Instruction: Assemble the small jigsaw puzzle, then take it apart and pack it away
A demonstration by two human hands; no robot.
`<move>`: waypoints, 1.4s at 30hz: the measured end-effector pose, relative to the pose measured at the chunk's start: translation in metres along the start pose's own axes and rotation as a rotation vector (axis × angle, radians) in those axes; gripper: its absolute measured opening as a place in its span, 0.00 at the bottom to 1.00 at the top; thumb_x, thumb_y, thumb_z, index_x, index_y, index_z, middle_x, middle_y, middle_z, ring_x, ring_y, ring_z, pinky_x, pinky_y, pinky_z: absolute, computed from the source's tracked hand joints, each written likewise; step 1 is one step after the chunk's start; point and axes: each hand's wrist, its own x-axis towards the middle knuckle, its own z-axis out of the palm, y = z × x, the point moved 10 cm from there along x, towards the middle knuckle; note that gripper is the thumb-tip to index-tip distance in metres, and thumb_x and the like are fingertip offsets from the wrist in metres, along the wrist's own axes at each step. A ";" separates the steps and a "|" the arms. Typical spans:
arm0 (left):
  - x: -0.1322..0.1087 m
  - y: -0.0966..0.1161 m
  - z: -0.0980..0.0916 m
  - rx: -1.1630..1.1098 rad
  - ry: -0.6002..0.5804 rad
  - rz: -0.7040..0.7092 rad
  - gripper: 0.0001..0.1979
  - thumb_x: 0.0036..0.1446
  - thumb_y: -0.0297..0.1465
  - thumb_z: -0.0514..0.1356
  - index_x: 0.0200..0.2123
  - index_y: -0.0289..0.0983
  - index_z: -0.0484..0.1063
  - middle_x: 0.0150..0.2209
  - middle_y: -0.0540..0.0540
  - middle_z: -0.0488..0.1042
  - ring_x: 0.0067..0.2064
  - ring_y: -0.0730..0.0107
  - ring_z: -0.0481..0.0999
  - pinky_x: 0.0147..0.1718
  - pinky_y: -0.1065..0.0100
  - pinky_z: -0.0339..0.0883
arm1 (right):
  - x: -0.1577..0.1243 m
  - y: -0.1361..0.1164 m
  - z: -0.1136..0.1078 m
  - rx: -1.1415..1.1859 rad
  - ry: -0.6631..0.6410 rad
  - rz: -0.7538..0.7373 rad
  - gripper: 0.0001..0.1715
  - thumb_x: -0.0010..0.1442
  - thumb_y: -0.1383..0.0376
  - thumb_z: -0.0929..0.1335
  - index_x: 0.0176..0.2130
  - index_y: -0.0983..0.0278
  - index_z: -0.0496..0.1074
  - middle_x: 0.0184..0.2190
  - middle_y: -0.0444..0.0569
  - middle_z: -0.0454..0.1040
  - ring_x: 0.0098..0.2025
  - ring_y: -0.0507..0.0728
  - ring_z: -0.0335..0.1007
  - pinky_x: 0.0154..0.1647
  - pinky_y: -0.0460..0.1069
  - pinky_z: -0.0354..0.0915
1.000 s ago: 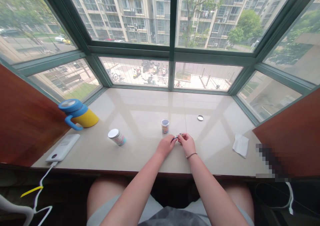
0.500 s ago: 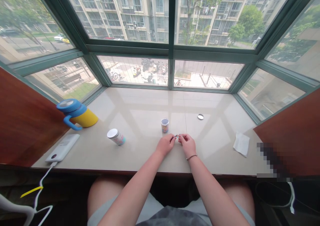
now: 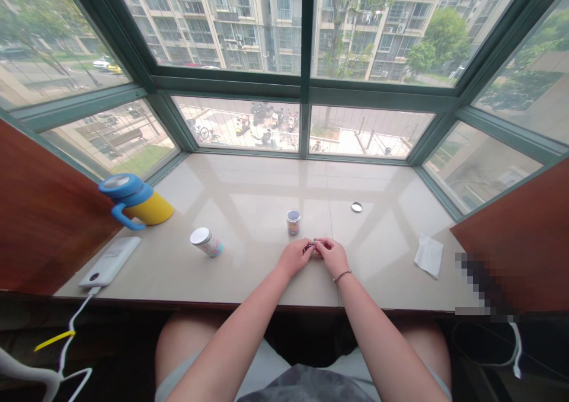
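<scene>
Fingertips together, my left hand (image 3: 297, 256) and my right hand (image 3: 331, 255) meet over the tiled ledge (image 3: 249, 283). Both are closed in a pinch on something small and partly dark, too small and too covered by the fingers to name. Just beyond my left hand stands a small open printed tin (image 3: 293, 223), upright, its inside greyish. A round silvery lid (image 3: 357, 207) lies flat farther back on the right. To the left, a white-topped printed canister (image 3: 207, 242) stands with its lid on.
At the far left are a yellow and blue jug (image 3: 137, 200) and a white power bank (image 3: 109, 262) with a cable plugged in. A white tissue (image 3: 429, 256) lies on the right, near a pixelated dark object (image 3: 484, 286). Windows with a green frame (image 3: 231, 88) enclose the ledge.
My fingertips have come closer together, and the small thing between them shows less. The tin, canister and lid rest where they were.
</scene>
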 end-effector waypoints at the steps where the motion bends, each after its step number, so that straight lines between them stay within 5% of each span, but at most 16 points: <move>1: 0.000 0.000 -0.001 0.001 0.000 -0.003 0.13 0.69 0.39 0.53 0.40 0.41 0.76 0.33 0.47 0.78 0.32 0.67 0.72 0.34 0.67 0.62 | 0.000 0.000 0.000 -0.010 0.005 -0.002 0.28 0.52 0.45 0.76 0.43 0.62 0.81 0.31 0.49 0.80 0.33 0.57 0.75 0.37 0.51 0.71; 27: 0.002 -0.012 -0.006 -0.017 0.067 -0.096 0.15 0.69 0.41 0.53 0.40 0.42 0.77 0.30 0.49 0.77 0.30 0.68 0.72 0.33 0.68 0.62 | -0.002 -0.002 -0.003 -0.039 0.032 0.007 0.30 0.52 0.42 0.74 0.42 0.62 0.79 0.32 0.48 0.80 0.32 0.57 0.77 0.38 0.52 0.73; 42: 0.004 -0.015 -0.006 -0.044 0.064 -0.085 0.14 0.68 0.40 0.54 0.41 0.42 0.77 0.31 0.49 0.78 0.30 0.69 0.72 0.32 0.68 0.61 | -0.008 -0.008 0.002 -0.097 0.067 0.022 0.24 0.52 0.44 0.75 0.36 0.60 0.77 0.33 0.48 0.81 0.29 0.57 0.75 0.30 0.50 0.69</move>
